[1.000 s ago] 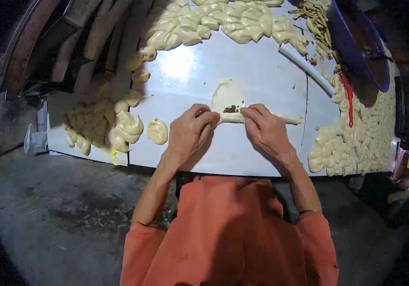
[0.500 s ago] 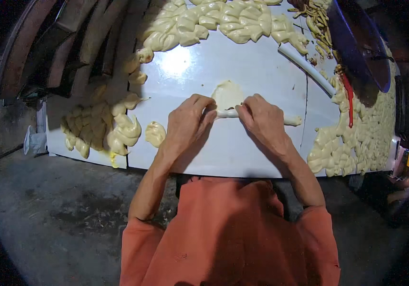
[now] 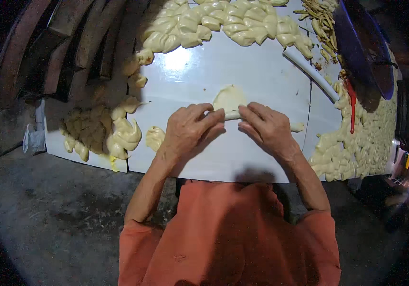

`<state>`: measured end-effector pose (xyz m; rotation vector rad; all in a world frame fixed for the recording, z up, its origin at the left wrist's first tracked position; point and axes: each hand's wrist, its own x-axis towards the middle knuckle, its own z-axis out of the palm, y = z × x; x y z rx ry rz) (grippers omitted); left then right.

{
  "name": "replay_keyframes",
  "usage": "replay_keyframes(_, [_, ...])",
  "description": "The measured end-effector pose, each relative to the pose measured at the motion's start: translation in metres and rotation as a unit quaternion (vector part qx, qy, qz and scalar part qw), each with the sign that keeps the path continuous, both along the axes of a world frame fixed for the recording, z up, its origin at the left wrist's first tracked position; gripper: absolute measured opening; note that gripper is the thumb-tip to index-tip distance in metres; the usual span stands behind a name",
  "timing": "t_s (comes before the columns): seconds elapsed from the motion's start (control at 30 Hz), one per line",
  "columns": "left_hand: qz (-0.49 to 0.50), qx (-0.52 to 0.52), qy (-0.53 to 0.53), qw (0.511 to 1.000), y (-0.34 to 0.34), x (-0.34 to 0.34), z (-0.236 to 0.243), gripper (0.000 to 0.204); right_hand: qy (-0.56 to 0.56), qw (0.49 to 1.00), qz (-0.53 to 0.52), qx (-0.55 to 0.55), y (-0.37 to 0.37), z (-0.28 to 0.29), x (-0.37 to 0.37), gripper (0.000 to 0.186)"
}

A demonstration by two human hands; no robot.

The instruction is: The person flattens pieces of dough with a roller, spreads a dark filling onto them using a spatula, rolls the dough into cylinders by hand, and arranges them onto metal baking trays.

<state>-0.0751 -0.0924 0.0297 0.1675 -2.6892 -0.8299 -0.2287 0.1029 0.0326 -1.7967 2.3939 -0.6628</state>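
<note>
A flattened round of pale dough (image 3: 230, 98) lies on the white tabletop in front of me. Its near edge is turned up into a narrow roll, with a small dark spot showing beside the fold. My left hand (image 3: 188, 126) has its curled fingers and thumb on the roll's left end. On the right end, the bent fingers of my right hand (image 3: 267, 125) press together. Past the right hand a pale dough end (image 3: 298, 127) sticks out; whether it joins the roll is hidden. Left of my left hand lies a single dough piece (image 3: 155, 137).
Many dough pieces line the far edge (image 3: 242, 21), left side (image 3: 124, 133) and right side (image 3: 352, 152). A white tube-like rod (image 3: 310, 75), a red long-handled tool (image 3: 351, 106), brownish-yellow strips (image 3: 325, 28) and a purple basin (image 3: 357, 33) are at right. Dark beams (image 3: 66, 43) stand left.
The near edge of the dough round is turned over further, covering most of the dark spot. My hands have moved slightly closer together along the roll. The view has shifted a little.
</note>
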Motion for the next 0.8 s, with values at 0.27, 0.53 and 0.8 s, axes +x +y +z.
replay_keyframes(0.27, [0.031,-0.005,-0.002,1.000,0.006,-0.002,-0.006,0.027,0.005,1.000,0.001,-0.001,-0.002,-0.002,-0.009,0.036])
replay_keyframes(0.53, [-0.055,-0.137,-0.120,0.982,-0.002,-0.023,-0.021,0.091,0.057,0.994,0.033,0.087,-0.013,-0.013,-0.016,0.072])
replay_keyframes(0.8, [-0.029,-0.090,-0.081,0.992,-0.018,-0.018,-0.006,0.066,0.047,0.997,0.015,0.066,-0.005,0.003,-0.024,0.051])
